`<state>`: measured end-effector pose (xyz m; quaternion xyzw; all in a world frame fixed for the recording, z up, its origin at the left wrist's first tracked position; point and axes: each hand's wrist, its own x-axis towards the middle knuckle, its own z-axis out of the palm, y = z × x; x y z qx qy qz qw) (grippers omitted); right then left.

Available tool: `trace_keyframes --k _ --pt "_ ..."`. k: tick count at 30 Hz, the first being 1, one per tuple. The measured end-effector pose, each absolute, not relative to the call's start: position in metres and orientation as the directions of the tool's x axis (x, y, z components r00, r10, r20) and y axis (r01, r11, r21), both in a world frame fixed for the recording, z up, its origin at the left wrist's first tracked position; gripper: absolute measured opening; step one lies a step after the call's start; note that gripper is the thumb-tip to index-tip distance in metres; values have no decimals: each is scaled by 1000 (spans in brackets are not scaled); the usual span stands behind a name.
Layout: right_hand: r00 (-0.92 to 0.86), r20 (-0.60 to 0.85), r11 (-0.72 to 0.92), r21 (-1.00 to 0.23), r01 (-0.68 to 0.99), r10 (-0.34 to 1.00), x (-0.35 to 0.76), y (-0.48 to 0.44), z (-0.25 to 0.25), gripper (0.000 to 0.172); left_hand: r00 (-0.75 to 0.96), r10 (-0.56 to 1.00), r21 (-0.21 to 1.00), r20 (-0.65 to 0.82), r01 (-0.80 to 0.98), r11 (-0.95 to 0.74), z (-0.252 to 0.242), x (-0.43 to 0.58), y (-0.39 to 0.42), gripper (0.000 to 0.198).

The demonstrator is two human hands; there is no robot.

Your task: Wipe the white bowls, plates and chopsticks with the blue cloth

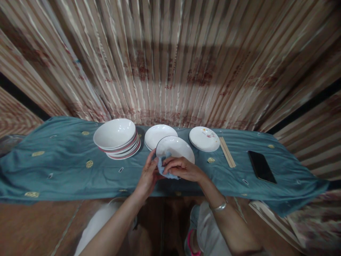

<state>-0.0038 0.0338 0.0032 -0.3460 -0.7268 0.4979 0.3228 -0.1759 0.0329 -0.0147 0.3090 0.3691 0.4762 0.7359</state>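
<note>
A white plate with a dark rim (179,146) is held tilted above the front half of the table. My left hand (149,173) grips its left edge, thumb on the near side and fingers partly hidden behind it. In my right hand (185,169) a light blue cloth (163,169) is bunched under the fingers and pressed against the plate's lower left part. Just behind lies a white plate (160,135), partly covered by the held one; another edge shows beneath it.
Left stands a stack of white bowls (115,135), some red-rimmed. Right are flower-patterned plates (204,139), wooden chopsticks (227,152) and a black phone (261,166). A teal cloth (69,177) covers the table. A pleated curtain (165,64) hangs behind.
</note>
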Motion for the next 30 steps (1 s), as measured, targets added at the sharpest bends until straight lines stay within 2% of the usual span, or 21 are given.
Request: trace_keyframes --k 6,12,16,18,22,24,30 --pt "-570 150 295 -940 171 808 -4 29 2 19 224 934 808 -278 -471 354 -18 -176 34 71" --pt "-570 175 341 -919 198 802 -7 23 5 19 264 920 798 -290 -464 385 -18 -175 35 36" --pt "-581 180 371 -900 229 794 -6 20 7 19 249 925 798 -289 -471 376 -13 -176 35 32" --pt "-581 188 388 -889 242 792 -5 19 7 20 223 932 804 -286 -474 360 -11 -178 35 35" --pt "-574 173 404 -863 304 800 -3 16 9 22 178 939 814 -293 -469 343 -9 -181 36 68" --pt "-568 161 405 -851 334 807 -2 15 10 22 181 939 816 -293 -465 344 -8 -182 36 78" --pt "-545 151 417 -814 405 825 6 14 10 19 149 942 824 -302 -456 336 -5 -185 40 75"
